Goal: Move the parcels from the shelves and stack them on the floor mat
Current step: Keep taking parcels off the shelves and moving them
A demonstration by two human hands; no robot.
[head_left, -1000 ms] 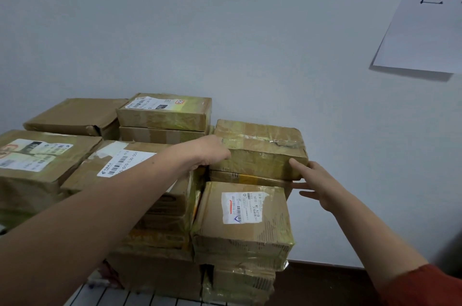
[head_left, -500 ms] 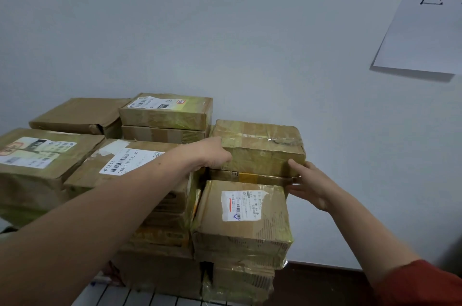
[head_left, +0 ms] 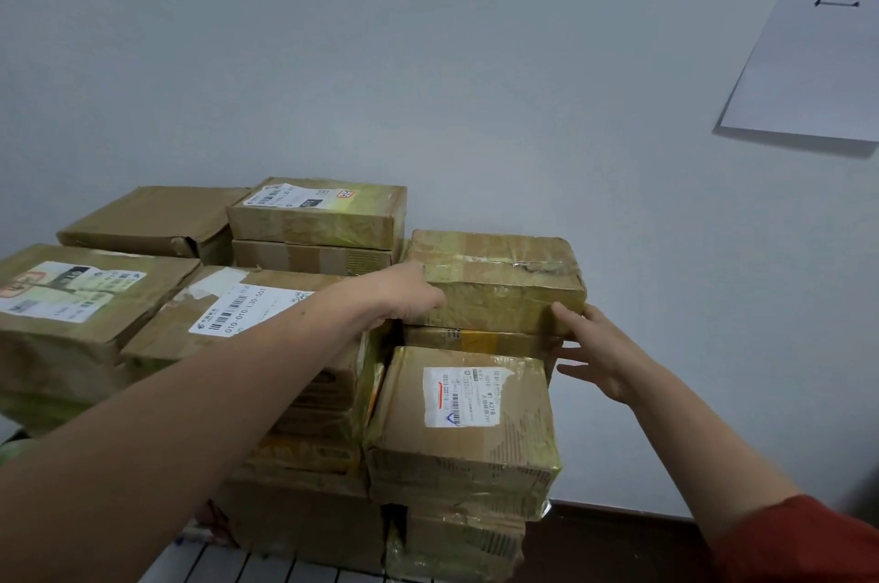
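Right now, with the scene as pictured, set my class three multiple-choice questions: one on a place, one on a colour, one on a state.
1. Where is the sheet of paper?
A. On the wall, upper right.
B. On the floor.
C. Lying on a box.

2. What colour is the sleeve on the right arm?
A. Blue.
B. Red.
C. Green.

3. How is the right hand?
A. Clenched, holding nothing.
B. Holding a pen.
C. Fingers straight, touching the taped parcel.

Answers:
1 A, it hangs flat on the wall.
2 B, red cloth shows at the lower right.
3 C, its fingertips meet the parcel's right end.
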